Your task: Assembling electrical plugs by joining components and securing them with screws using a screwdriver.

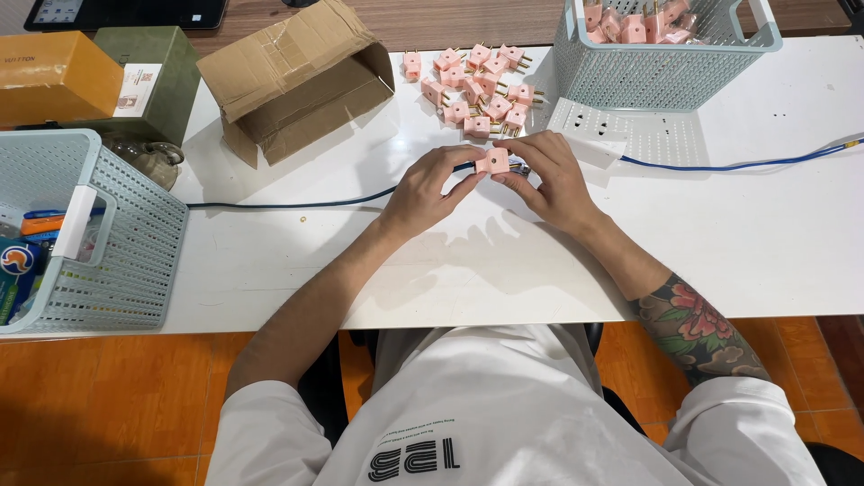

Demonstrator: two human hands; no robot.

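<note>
Surface: white table [765, 243], blue cable [297, 203]
Hands: left hand [423, 193], right hand [553, 180] both pinching small pink plastic plug adapter [493, 161]
Behind: pile of pink adapters [477, 90]

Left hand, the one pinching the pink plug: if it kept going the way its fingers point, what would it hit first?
The left hand points up-right, so past the held pink plug it would probably meet the right hand's fingers first; depth is unclear.

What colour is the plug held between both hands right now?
Pale pink; the plug shows best in the head view, pinched between the left hand and right hand.
</note>
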